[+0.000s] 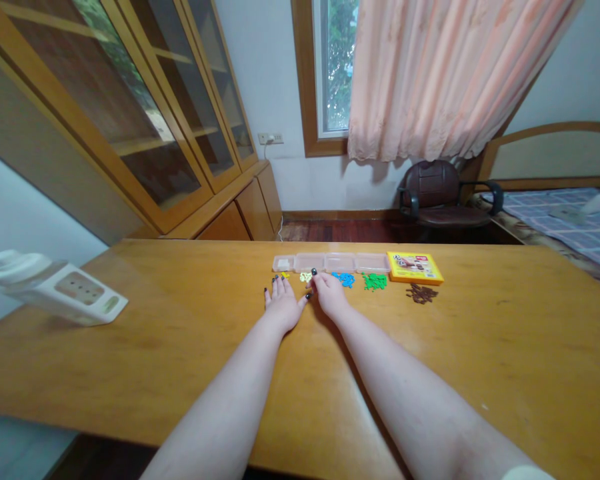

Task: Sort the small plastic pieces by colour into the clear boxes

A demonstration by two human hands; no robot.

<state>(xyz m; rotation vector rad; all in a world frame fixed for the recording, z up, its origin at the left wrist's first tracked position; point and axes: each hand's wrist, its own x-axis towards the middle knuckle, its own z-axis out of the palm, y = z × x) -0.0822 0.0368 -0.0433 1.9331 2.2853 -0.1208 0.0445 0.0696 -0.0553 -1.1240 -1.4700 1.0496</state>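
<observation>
My left hand [283,309] lies palm down on the wooden table, fingers spread, their tips beside a few yellow pieces [285,275]. Just to its right, my right hand [331,294] has its thumb and fingers closed together next to a small pile of pale yellow pieces [305,277]. Whatever is between those fingertips is too small to make out. Beyond the right hand lie a pile of small blue pieces [346,279] and one of green pieces [375,281]. A pile of brown pieces [422,294] sits farther right.
Several shallow clear plastic containers [340,263] stand in a row behind the piles. At the row's right end lies a yellow picture box [415,268]. A clear bottle with a white lid [55,288] is at the table's left. A brown armchair [435,193] stands beyond.
</observation>
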